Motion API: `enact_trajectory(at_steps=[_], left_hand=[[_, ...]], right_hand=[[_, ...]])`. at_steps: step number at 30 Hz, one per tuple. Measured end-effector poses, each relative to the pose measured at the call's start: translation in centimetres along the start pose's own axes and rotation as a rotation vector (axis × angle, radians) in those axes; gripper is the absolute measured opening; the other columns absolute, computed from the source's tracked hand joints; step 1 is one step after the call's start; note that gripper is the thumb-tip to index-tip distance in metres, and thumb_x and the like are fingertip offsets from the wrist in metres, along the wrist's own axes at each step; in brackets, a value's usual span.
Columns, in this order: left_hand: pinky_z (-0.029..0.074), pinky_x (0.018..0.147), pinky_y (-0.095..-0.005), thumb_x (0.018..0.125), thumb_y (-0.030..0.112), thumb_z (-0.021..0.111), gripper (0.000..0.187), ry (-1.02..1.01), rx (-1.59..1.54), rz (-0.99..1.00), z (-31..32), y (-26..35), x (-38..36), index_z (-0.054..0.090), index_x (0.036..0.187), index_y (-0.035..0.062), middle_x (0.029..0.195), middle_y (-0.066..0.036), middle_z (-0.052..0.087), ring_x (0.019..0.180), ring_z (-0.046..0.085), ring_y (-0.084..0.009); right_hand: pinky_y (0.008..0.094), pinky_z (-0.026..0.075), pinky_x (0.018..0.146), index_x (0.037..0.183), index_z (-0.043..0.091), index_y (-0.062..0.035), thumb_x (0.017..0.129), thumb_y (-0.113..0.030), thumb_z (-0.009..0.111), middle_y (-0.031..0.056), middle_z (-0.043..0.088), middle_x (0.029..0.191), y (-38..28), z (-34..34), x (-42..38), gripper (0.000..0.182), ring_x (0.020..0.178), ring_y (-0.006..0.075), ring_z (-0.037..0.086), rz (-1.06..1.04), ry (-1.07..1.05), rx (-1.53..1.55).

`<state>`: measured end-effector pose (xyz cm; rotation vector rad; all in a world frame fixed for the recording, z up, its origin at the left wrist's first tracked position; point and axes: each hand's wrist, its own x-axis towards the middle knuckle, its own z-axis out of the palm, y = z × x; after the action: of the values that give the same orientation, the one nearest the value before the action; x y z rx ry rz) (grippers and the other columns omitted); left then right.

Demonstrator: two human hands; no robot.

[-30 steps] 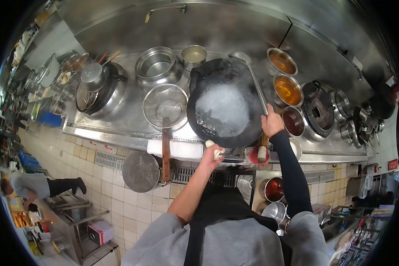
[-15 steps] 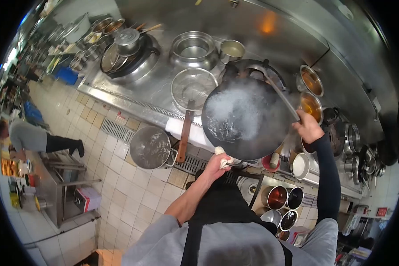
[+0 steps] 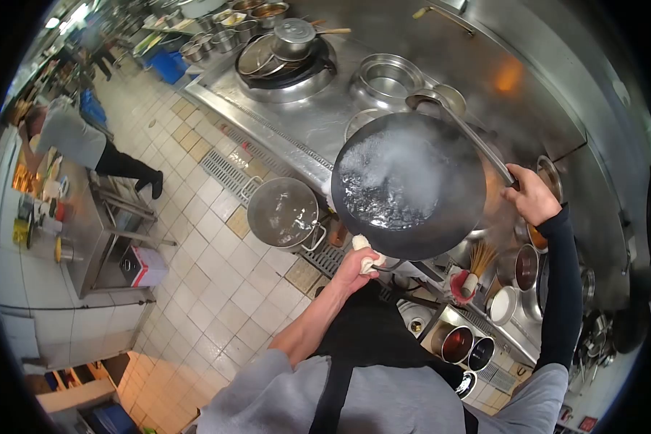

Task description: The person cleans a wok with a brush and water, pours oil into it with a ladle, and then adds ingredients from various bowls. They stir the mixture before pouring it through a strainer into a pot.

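A large dark wok point(image 3: 456, 235) is held up over the range in front of me, with steam above the shiny wet surface inside. My left hand point(image 3: 352, 273) is closed on the wok's near handle through a pale cloth point(image 3: 367, 254). In my right hand point(image 3: 535, 199) is the shaft of a long metal ladle point(image 3: 476, 139). The ladle's bowl is beyond the wok's far rim, near the metal pots. Behind the wok, a wire strainer point(image 3: 360, 119) is mostly hidden.
Below and left of the wok, a large pot point(image 3: 257, 242) contains liquid. A metal basin point(image 3: 390, 59) and stacked cookware point(image 3: 294, 40) stand on the steel range point(image 3: 228, 105). A bamboo brush point(image 3: 482, 257) and sauce containers point(image 3: 457, 344) are at right. Another person point(image 3: 76, 137) bends over a counter at left.
The wok has moved over the strainer, covering most of it. My right hand and the ladle have shifted right in view, its bowl now beyond the rim. The camera view has turned.
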<state>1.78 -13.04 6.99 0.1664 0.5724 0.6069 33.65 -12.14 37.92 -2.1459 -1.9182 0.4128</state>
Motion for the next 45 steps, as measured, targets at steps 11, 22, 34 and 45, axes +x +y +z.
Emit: enact_trajectory(at_steps=[11, 22, 34, 45], left_hand=[[0.042, 0.045, -0.0232, 0.081, 0.005, 0.056, 0.018, -0.004, -0.217, 0.055, -5.9, 1.5, -1.3, 0.054, 0.098, 0.0003, 0.089, -0.019, 0.062, 0.072, 0.062, -0.0210], [0.039, 0.040, -0.0192, 0.079, 0.015, 0.053, 0.033, -0.185, -0.381, 0.018, -8.9, 3.0, -1.5, 0.056, 0.105, -0.0071, 0.091, -0.018, 0.061, 0.051, 0.047, -0.0127], [0.033, 0.031, -0.0207, 0.070, 0.014, 0.059, 0.046, -0.330, -0.415, 0.017, -12.0, 3.7, 0.6, 0.050, 0.108, -0.0095, 0.077, -0.018, 0.055, 0.041, 0.044, -0.0159], [0.041, 0.039, -0.0249, 0.077, 0.008, 0.060, 0.028, -0.027, 0.126, -0.157, -7.6, 9.8, 3.5, 0.054, 0.102, -0.0030, 0.081, -0.017, 0.062, 0.054, 0.055, -0.0206]], right_hand=[[0.0445, 0.047, 0.080, 0.094, 0.057, 0.0073, 0.077, -0.010, 0.062, 0.0269, 0.062, 0.086, -10.0, 1.5, 6.2, 0.025, 0.090, 0.0417, 0.061, -0.208, -0.098, -0.143], [0.0457, 0.046, 0.087, 0.094, 0.058, 0.0056, 0.078, -0.013, 0.063, 0.0270, 0.061, 0.090, -17.3, 1.3, 10.5, 0.025, 0.098, 0.0407, 0.058, -0.412, -0.140, -0.333], [0.0451, 0.052, 0.060, 0.098, 0.053, 0.0096, 0.081, -0.003, 0.054, 0.0206, 0.063, 0.071, -24.6, 0.0, 10.5, 0.021, 0.070, 0.0388, 0.064, -0.739, -0.022, -0.697], [0.0496, 0.049, 0.070, 0.109, 0.048, 0.0040, 0.081, -0.010, 0.061, 0.0244, 0.062, 0.075, -4.9, 0.8, 7.5, 0.034, 0.078, 0.0428, 0.062, -0.199, 0.011, -0.361]])
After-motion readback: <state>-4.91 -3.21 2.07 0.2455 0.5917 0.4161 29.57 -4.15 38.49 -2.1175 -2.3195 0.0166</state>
